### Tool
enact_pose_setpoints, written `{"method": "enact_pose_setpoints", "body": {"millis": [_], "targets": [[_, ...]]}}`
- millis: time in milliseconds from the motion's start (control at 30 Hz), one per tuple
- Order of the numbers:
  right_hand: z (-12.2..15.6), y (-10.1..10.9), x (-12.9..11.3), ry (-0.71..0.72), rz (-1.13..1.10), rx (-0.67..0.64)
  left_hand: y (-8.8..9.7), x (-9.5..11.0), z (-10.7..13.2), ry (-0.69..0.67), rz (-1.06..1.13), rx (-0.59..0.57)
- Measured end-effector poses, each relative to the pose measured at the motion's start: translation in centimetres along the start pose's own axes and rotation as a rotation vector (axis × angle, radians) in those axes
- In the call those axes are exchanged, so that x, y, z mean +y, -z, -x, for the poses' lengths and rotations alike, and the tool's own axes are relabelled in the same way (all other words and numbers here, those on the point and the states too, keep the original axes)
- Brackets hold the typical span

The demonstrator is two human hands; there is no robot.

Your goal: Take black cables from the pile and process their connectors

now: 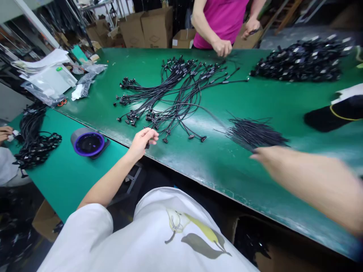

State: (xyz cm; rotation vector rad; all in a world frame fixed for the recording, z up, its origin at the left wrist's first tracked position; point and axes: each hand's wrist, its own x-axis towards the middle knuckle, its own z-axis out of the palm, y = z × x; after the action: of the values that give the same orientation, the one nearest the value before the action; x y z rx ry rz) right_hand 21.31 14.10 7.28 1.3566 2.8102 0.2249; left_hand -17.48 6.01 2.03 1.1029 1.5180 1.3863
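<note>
My left hand [141,141] is closed at the near edge of the green table, with a black cable's dark end showing below the fingers. Beyond it lies a spread of black cables [177,98] with plugs at both ends, the nearest plugs close to my fingers. My right hand [268,155] is smeared by motion and reaches to the near edge of a bundle of thin black cable ties [252,132]. Its fingers are mostly hidden, so I cannot make out whether it grips any.
A person in a pink top [224,19] works across the table [198,170]. A heap of coiled cables [303,60] lies far right, near a black roll [334,113]. At left are a purple-rimmed round container [89,143], orange-handled scissors [62,102] and more cables [34,136].
</note>
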Motion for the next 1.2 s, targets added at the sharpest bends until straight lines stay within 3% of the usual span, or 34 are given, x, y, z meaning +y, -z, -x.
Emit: {"method": "enact_pose_setpoints", "body": {"millis": [100,200,267,333,400,467,500,567,667,767,867,933,1000,1100,1200], "targets": [[-1.3,-0.5,-6.9,0.308,-0.155,-0.185,-4.3,0.5,1.4,-0.219,-0.086,-0.11],[-3.3,1.0,-9.8,0.342,-0.303,-0.085,-7.3,1.0,3.4,-0.321,-0.329,-0.397],[-4.7,1.7,-9.4,0.288,-0.353,0.009,-7.9,1.3,4.1,-0.252,-0.42,-0.516],[-5.8,1.6,-7.6,0.247,-0.383,0.052,-7.3,1.5,4.2,-0.128,-0.444,-0.562],[-6.3,0.4,-5.1,0.186,-0.388,0.082,-5.9,1.7,3.7,0.033,-0.342,-0.63],[-6.3,-1.4,-2.3,0.11,-0.385,0.13,-4.0,1.9,3.1,0.22,-0.094,-0.697],[-6.1,-2.4,-1.0,0.081,-0.393,0.154,-3.0,2.0,2.8,0.286,0.066,-0.682],[-5.4,-4.2,0.8,0.06,-0.429,0.189,-1.5,2.4,2.3,0.312,0.37,-0.521],[-3.9,-5.4,0.1,0.109,-0.385,0.195,-1.2,2.9,1.7,0.207,0.562,-0.257],[-2.3,-4.2,-4.0,0.314,-0.32,0.084,-3.6,2.7,1.3,0.08,0.381,-0.238],[-2.1,-1.8,-7.7,0.519,-0.467,-0.039,-6.9,1.9,2.1,-0.065,0.034,-0.371],[-3.0,-0.8,-8.7,0.445,-0.631,0.028,-8.5,1.5,3.2,-0.065,-0.053,-0.536],[-4.3,-1.0,-8.7,0.258,-0.84,0.187,-9.4,1.4,4.1,-0.012,0.064,-0.63],[-5.6,-3.1,-9.1,0.034,-1.229,0.35,-10.1,1.7,4.3,0.081,0.398,-0.525],[-5.8,-5.5,-11.0,-0.132,-1.541,0.272,-10.6,1.8,3.5,0.213,0.605,-0.384]]}}
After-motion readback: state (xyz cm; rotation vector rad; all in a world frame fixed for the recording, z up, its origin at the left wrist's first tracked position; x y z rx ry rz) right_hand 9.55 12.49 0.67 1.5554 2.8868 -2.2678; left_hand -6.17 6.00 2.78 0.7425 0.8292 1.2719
